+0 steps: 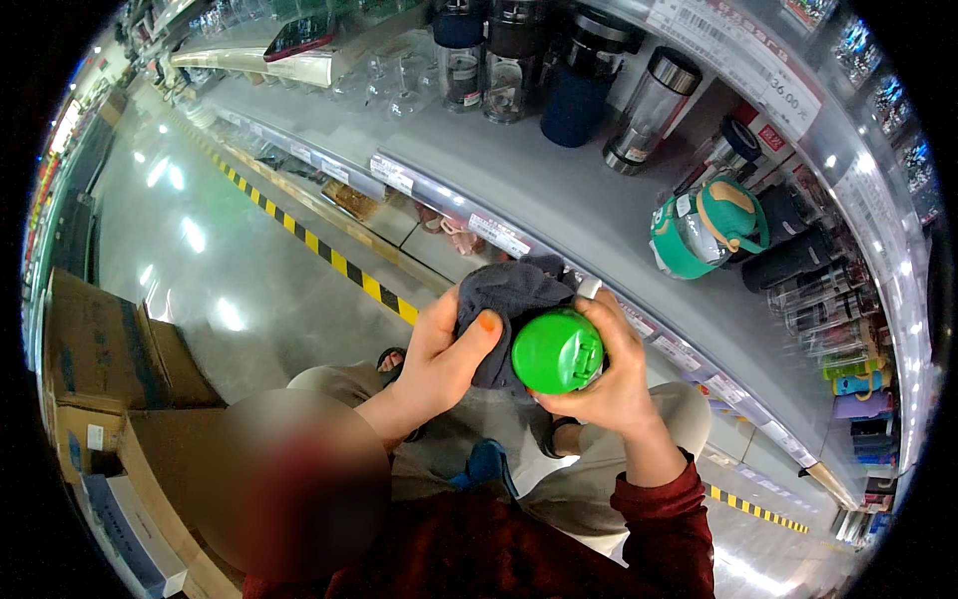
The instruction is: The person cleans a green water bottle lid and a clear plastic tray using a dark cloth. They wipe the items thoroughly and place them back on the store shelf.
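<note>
My left hand [441,359] grips a dark grey cloth [498,307], its thumb pressed on the folds. In my right hand [614,367] is a bottle with a bright green flip lid [557,350]; the lid faces up towards me and hides most of the body. The cloth lies against the bottle's left side. A small white piece [589,287] shows by my right fingers; I cannot tell what it belongs to. On the shelf beyond stands a green and clear bottle with a tan handle [685,238].
The grey shelf [479,161] holds a glass tumbler with metal ends [651,112], a dark blue bottle [576,101] and stemmed glasses [404,93]. A phone [299,36] lies at upper left. Cardboard boxes [105,337] stand on the left, and a yellow-black floor stripe [299,228] runs beside the shelving.
</note>
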{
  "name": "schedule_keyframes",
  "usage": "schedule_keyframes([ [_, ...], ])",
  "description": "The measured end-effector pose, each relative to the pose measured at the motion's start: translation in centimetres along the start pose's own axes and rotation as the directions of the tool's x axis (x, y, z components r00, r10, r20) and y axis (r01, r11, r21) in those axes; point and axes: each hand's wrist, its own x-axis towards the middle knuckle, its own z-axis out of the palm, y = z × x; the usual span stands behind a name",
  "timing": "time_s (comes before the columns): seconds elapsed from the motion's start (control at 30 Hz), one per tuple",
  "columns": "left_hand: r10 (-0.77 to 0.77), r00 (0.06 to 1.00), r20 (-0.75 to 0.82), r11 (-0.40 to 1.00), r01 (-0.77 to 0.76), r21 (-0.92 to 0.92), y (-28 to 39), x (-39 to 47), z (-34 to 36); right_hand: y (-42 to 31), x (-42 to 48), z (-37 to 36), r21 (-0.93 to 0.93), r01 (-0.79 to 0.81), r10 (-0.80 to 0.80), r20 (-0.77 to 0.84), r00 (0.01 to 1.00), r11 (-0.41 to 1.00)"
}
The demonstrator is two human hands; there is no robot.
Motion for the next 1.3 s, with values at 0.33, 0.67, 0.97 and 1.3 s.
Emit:
schedule_keyframes([
  [0.33,0.007,0.892,0.452,0.915,-0.188,0.356,2.4,1.1,-0.9,-0.2,0.1,-0.4,-0.079,0.033,-0.027,0.079,0.997,0.996],
  [0.67,0.022,0.948,0.317,0.792,-0.21,0.573,1.8,0.2,-0.3,0.0,0.0,-0.3,-0.284,0.116,-0.095,0.089,0.992,0.952],
  [0.97,0.134,0.99,0.041,0.72,-0.126,0.682,1.4,0.0,0.6,-1.2,0.5,0.3,-0.328,0.092,-0.064,0.095,0.993,0.94],
  [1.3,-0.094,0.987,-0.127,0.967,0.12,0.224,0.1,-0.4,0.0,0.0,0.0,-0.4,-0.084,-0.072,0.072,-0.007,0.997,0.994],
])
